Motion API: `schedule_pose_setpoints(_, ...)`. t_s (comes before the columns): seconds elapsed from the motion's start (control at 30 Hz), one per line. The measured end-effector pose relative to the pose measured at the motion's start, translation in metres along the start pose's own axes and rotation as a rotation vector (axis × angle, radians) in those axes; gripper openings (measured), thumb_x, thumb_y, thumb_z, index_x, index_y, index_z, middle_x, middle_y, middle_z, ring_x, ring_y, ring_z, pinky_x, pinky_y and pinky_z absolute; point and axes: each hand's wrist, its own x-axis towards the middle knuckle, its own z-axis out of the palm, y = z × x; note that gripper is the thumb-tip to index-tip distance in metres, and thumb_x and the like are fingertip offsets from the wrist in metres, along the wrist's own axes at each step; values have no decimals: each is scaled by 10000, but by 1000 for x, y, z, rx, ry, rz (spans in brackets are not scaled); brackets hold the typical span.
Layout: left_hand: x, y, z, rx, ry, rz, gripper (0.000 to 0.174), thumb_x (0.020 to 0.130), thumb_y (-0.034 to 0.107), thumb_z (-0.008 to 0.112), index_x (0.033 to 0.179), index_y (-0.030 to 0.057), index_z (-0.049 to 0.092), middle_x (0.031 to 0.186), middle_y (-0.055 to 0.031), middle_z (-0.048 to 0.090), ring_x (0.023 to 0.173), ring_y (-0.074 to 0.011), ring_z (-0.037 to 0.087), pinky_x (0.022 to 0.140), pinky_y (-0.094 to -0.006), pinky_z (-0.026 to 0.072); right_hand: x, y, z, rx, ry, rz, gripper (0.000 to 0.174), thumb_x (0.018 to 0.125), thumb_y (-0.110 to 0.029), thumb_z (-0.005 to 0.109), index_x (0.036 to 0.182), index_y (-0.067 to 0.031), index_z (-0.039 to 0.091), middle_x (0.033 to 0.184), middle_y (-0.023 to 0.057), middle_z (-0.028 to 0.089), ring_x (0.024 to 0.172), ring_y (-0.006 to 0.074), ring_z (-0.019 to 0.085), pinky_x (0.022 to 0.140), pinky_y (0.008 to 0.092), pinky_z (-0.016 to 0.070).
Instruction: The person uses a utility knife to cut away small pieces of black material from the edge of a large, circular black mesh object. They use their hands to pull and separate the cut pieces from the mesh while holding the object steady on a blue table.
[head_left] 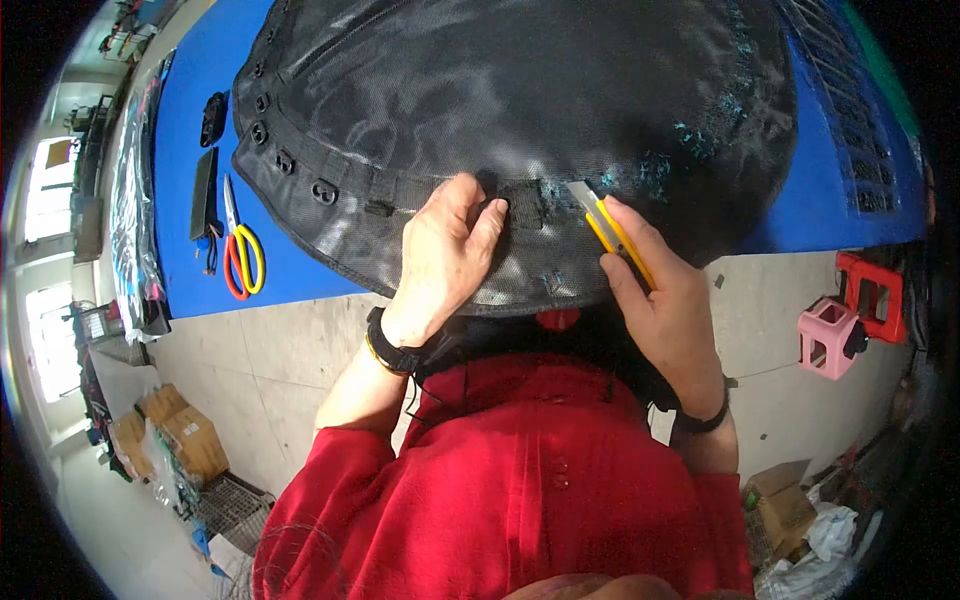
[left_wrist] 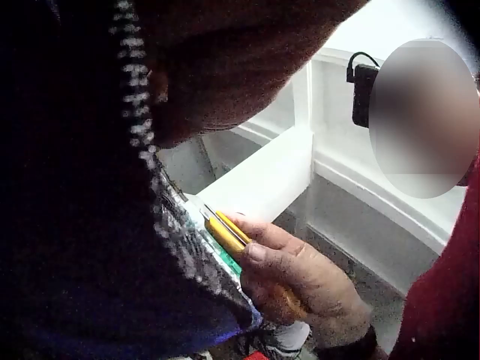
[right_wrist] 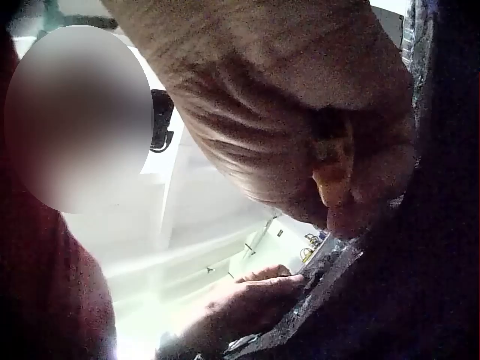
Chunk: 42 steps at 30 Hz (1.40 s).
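Observation:
A large black mesh fabric piece with a rounded edge lies over the blue table. Black webbing runs along its border, with several black plastic fittings at the left. My left hand grips the webbing near the front edge, thumb and curled fingers at the fabric. In my right hand is a yellow utility knife, its blade out and pointing at the webbing just right of the left hand. Loose teal thread bits cling to the fabric around the blade and further right. The right wrist view shows the left hand at the fabric.
Scissors with red and yellow handles lie on the blue table at the left, beside a dark narrow object. A pink stool and a red stool stand on the floor at right. Cardboard boxes sit at lower left.

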Motion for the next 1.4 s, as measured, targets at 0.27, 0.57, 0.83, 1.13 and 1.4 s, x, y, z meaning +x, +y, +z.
schedule_pose_setpoints(0.27, 1, 3, -2, 16, -32, -15, 293, 965, 239, 783, 958, 16, 592, 806, -163, 634, 705, -310, 641, 668, -399, 513, 0, -7, 6, -75, -62, 18, 554, 969, -120, 747, 1502, -146, 597, 1188, 186, 754, 1019, 351, 758, 847, 436, 608)
schedule_pose_setpoints(0.57, 1, 4, -1, 10, -24, -14, 297, 972, 258, 769, 962, 20, 593, 805, -174, 626, 709, -349, 641, 663, -422, 510, 1, -5, 14, -113, -73, 6, 552, 969, -124, 745, 1500, -175, 605, 1043, 167, 758, 868, 338, 752, 749, 446, 599)
schedule_pose_setpoints(0.83, 0, 3, -2, -2, -26, 10, 286, 970, 251, 765, 972, 16, 600, 821, -178, 638, 727, -361, 654, 672, -430, 515, 5, -16, 8, -189, -113, 15, 531, 968, -119, 738, 1483, -165, 615, 1004, 165, 752, 849, 335, 749, 733, 453, 599)
schedule_pose_setpoints(1.13, 3, 6, -4, -8, -67, -65, 225, 966, 205, 736, 948, 26, 600, 853, -190, 655, 791, -423, 681, 687, -492, 527, -1, -24, -7, -140, -199, 97, 499, 968, -75, 710, 1457, -120, 621, 1186, 183, 758, 1008, 359, 758, 849, 461, 602)
schedule_pose_setpoints(1.4, 2, 2, 0, -16, -6, 16, 261, 959, 215, 767, 1004, 29, 589, 841, -177, 663, 754, -366, 680, 703, -429, 535, 1, -19, -10, -47, -150, 77, 498, 968, -67, 720, 1454, -105, 620, 1314, 196, 718, 1170, 369, 720, 962, 424, 587)
